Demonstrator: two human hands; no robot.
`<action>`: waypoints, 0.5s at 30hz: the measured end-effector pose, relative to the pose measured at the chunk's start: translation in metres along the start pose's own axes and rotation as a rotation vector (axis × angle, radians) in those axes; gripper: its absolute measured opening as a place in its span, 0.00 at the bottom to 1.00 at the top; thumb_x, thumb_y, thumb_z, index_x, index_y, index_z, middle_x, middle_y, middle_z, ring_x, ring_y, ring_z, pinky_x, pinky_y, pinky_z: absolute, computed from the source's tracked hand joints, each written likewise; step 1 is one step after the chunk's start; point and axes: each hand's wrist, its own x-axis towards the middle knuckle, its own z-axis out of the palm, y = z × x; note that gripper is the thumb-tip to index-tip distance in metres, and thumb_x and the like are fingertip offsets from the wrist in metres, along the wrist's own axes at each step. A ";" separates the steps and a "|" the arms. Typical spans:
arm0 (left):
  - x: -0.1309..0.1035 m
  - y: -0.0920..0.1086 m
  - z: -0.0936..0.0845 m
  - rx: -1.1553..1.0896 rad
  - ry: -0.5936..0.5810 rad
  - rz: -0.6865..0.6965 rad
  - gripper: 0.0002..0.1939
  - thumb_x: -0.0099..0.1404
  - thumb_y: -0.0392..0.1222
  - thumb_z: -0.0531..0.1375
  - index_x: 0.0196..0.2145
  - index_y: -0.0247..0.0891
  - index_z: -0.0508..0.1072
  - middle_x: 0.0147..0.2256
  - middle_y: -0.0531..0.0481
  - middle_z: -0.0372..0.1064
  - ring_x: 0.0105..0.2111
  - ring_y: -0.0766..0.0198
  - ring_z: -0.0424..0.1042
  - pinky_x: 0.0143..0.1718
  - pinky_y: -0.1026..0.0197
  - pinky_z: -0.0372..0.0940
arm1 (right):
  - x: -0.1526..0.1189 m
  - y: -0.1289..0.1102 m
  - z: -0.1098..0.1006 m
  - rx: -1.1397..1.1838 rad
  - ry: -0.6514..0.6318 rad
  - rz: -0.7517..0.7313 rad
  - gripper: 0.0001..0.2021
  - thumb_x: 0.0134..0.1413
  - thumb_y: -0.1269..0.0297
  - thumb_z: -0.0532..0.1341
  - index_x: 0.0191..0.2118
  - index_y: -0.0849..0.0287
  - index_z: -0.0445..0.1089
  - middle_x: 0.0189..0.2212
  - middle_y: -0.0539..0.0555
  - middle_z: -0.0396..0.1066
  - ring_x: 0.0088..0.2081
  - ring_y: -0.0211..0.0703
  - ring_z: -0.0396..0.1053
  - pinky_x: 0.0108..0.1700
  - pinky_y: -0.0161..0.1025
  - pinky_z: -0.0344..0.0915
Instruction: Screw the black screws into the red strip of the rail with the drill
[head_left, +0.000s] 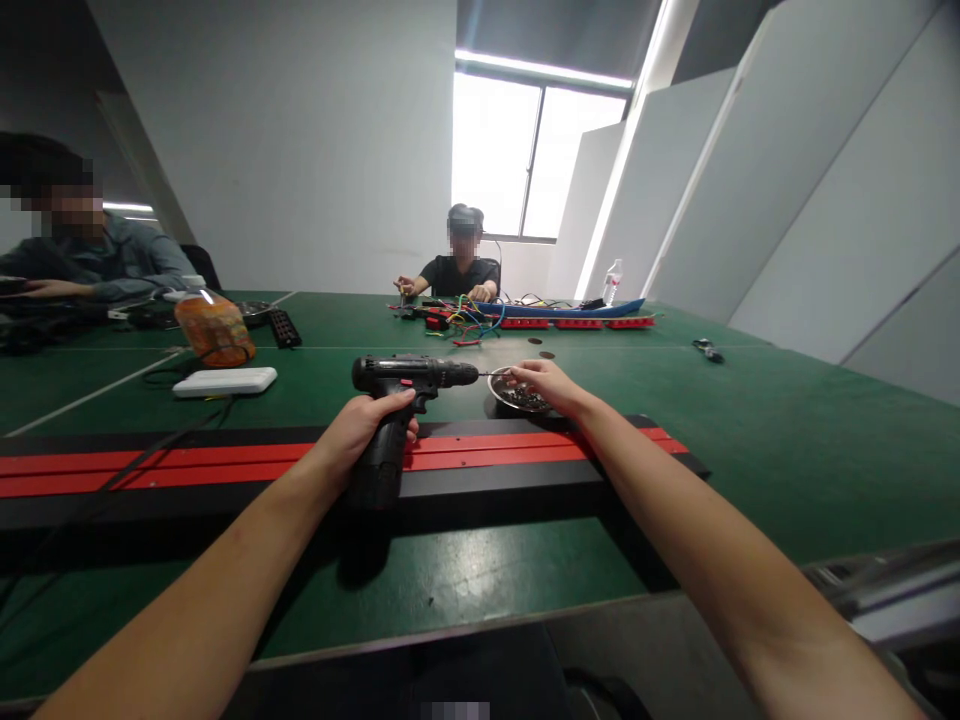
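My left hand (375, 428) is wrapped round the handle of a black cordless drill (397, 376), its chuck and thin bit pointing right. At the tip of that bit, the thumb and fingers of my right hand (546, 384) are pinched together. What the pinch holds is too small to make out. Just under it stands a round metal bowl (517, 402) with small dark pieces inside. Below the drill, a long black bar with a red grooved strip (480, 452) lies across the green table (810, 450).
A white power bank (225, 382), a bottle of orange contents (215, 326) and a black power strip (284, 328) are on the left. Across the table, a person (459, 270) sits behind coloured wires and red parts (579, 323). Another person (139, 255) sits far left.
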 end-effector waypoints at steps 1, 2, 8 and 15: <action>0.000 0.000 0.000 -0.002 0.000 -0.001 0.14 0.61 0.44 0.64 0.27 0.27 0.75 0.24 0.41 0.72 0.20 0.63 0.72 0.18 0.65 0.68 | -0.001 -0.001 0.000 0.010 -0.008 0.000 0.13 0.59 0.57 0.61 0.40 0.61 0.76 0.41 0.59 0.77 0.42 0.47 0.72 0.33 0.35 0.62; 0.000 0.000 0.000 -0.004 0.005 0.001 0.13 0.61 0.44 0.64 0.27 0.28 0.75 0.24 0.42 0.73 0.20 0.63 0.72 0.18 0.65 0.68 | -0.001 -0.001 0.000 0.014 -0.012 -0.003 0.13 0.59 0.56 0.61 0.40 0.61 0.76 0.41 0.59 0.77 0.43 0.47 0.72 0.33 0.35 0.62; 0.001 -0.001 0.000 -0.009 0.007 0.006 0.13 0.60 0.44 0.64 0.27 0.28 0.75 0.25 0.42 0.73 0.20 0.63 0.73 0.18 0.66 0.68 | 0.000 0.004 -0.003 0.007 -0.019 -0.024 0.14 0.59 0.56 0.62 0.40 0.62 0.77 0.40 0.59 0.78 0.40 0.45 0.73 0.32 0.34 0.61; 0.001 -0.001 -0.001 0.004 0.006 -0.005 0.15 0.61 0.45 0.64 0.27 0.27 0.76 0.24 0.42 0.73 0.19 0.63 0.72 0.17 0.66 0.67 | 0.002 0.009 -0.003 0.035 -0.040 -0.028 0.14 0.59 0.55 0.62 0.40 0.62 0.77 0.39 0.59 0.78 0.38 0.44 0.72 0.32 0.34 0.60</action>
